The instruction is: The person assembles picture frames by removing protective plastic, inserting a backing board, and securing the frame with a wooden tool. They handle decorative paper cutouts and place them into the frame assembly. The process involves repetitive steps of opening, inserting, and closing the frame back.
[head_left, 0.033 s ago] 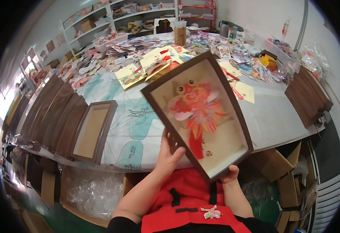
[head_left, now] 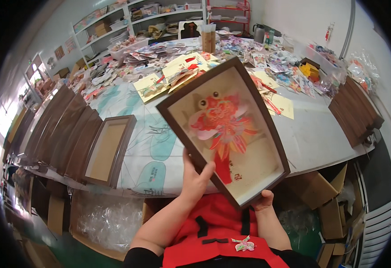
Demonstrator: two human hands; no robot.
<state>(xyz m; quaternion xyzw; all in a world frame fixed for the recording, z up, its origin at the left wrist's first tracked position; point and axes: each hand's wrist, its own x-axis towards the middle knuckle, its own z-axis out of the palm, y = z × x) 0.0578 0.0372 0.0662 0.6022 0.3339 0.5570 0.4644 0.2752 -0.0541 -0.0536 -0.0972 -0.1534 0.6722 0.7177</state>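
A brown shadow-box picture frame (head_left: pixel 276 134) is held up at a tilt over the near edge of the table. Inside it is a red and pink goldfish figure (head_left: pixel 224 123) with round bulging eyes and a red strip below, on a cream backing. My left hand (head_left: pixel 196 178) grips the frame's left side, thumb on the front edge and fingers mostly hidden behind. At the lower right corner, my right hand (head_left: pixel 263 201) holds the frame from below, with its thumb showing at the edge.
A brown frame with a cream backing (head_left: pixel 106 145) leans against a row of upright frames (head_left: pixel 57 129) at left. More brown frames (head_left: pixel 356 111) stand at right. Cream cards (head_left: pixel 150 87) and heaped paper pieces cover the far table. Cardboard boxes (head_left: pixel 309 187) and clear plastic wrap (head_left: pixel 108 223) lie below.
The held frame has shifted slightly left, its upper end moving most. My left hand has moved a little with it; my right hand stays at the lower corner.
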